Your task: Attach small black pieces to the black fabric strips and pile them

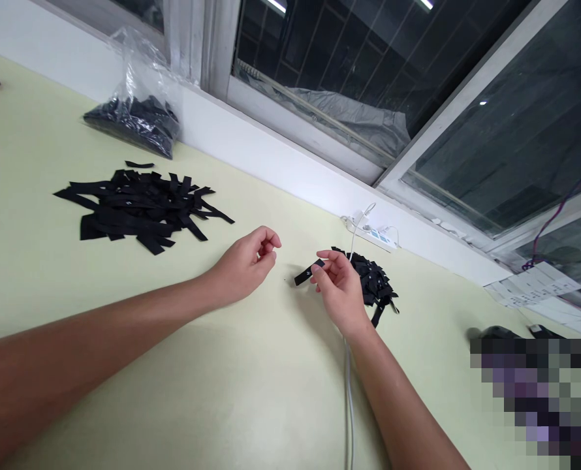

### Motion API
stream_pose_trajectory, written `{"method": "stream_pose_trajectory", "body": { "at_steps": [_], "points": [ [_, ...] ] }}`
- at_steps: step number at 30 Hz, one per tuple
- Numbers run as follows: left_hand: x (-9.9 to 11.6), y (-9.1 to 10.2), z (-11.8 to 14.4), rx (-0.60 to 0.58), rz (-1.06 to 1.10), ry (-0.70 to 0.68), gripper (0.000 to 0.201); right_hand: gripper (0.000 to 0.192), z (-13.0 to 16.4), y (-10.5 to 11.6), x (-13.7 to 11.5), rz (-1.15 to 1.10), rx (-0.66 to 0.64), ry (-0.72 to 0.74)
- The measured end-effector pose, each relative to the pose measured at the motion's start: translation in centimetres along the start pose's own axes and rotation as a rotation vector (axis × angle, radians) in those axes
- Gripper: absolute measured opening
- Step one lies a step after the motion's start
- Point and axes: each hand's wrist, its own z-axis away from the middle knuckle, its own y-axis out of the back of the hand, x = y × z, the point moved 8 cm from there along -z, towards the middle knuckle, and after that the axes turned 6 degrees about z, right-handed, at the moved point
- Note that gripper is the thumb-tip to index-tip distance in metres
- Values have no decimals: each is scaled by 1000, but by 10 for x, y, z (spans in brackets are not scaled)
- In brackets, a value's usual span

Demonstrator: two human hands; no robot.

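My right hand (pixel 342 290) pinches a short black fabric strip (pixel 306 273) between thumb and fingers, a little above the table. The strip has a small white mark and points toward the lower left. My left hand (pixel 248 262) hovers to the left of it, fingers curled toward the thumb, with nothing visible in them. Left of that hand lies a loose pile of long black fabric strips (pixel 138 209), some with small white marks. Partly behind my right hand sits a second pile of shorter black strips (pixel 376 281).
A clear plastic bag (pixel 134 111) of black pieces stands against the wall. Near the second pile are a white power strip (pixel 376 236) and a white cable (pixel 349 391) running across the pale table (pixel 197 405). A pixelated area lies at the lower right.
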Motion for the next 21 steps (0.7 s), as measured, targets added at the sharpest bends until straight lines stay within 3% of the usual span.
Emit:
{"method": "stream_pose_trajectory", "body": {
  "at_steps": [5,12,16,19,21],
  "points": [
    [6,1,1,6,-1,-22,11,34,-1,4,0,14,14,-5],
    [-7,-2,1,-25,12,16,13,35,-5,20,-12,48,63,45],
    [-7,-3,2,-43,-18,-22,11,41,-18,72,-12,227,168,14],
    [-4,-4,2,-52,-38,-25,7,40,-25,126,9,549,310,-150],
    [-2,-3,2,-37,-46,-29,9,38,-27,151,26,712,353,-245]
  ]
}}
